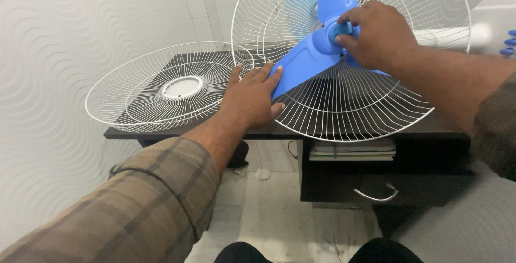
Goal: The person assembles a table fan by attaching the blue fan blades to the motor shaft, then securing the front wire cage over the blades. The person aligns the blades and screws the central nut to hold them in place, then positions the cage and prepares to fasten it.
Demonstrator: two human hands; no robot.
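My right hand [381, 34] sits on the hub [329, 34] of the blue fan blade [306, 61], fingers closed together around the hub cap at the centre. My left hand [252, 99] lies flat, fingers spread apart and gripping nothing, pressing on the tip of the lower blade and the rim of the rear grille [349, 107]. That grille stands tilted up at the front edge of the dark bench [177, 133], blade still mounted inside it.

Doing this well, my judgement: keep the left palm firm so the blade cannot spin, and turn only at the hub with the right fingers. Grip the cap, not the thin blade edge. The grille wires flex, so press on the rim rather than mid-span.

The loose front grille [172, 88] lies dished-side up on the left of the bench, touching the rear one. Under the bench: a stack of books [352, 150] on a shelf, and a drawer with a curved handle [376, 194] below. White wall with swirl relief [59, 53] left; pale tiled floor with bits of debris.
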